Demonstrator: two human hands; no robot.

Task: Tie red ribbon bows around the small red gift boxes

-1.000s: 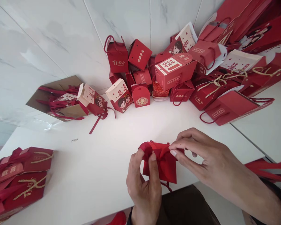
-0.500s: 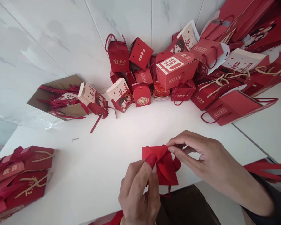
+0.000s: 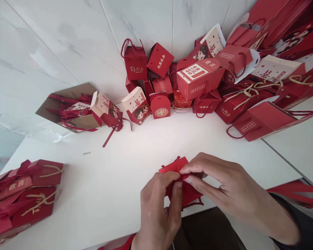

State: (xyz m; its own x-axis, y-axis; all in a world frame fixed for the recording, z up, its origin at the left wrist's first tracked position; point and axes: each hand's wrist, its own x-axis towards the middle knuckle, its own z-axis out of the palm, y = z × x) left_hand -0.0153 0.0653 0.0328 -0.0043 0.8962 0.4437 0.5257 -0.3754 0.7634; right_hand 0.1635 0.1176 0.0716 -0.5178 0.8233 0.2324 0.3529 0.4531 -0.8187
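At the table's front edge is a small red gift box with thin red cord handles. A red ribbon is gathered at the middle of its top. My left hand pinches the ribbon from the left between thumb and forefinger. From the right, my right hand pinches it too, its fingertips almost touching those of the left. The fingers cover most of the knot and part of the box.
Against the marbled wall stand several red gift boxes. A brown carton holding ribboned items stands at the back left, beside a cream-and-red box with ribbon. Red boxes with bows sit at the left edge.
My right hand has moved left and down from the box's upper right corner to the ribbon's middle. My left fingers have come in beside it, and the box has turned slightly.
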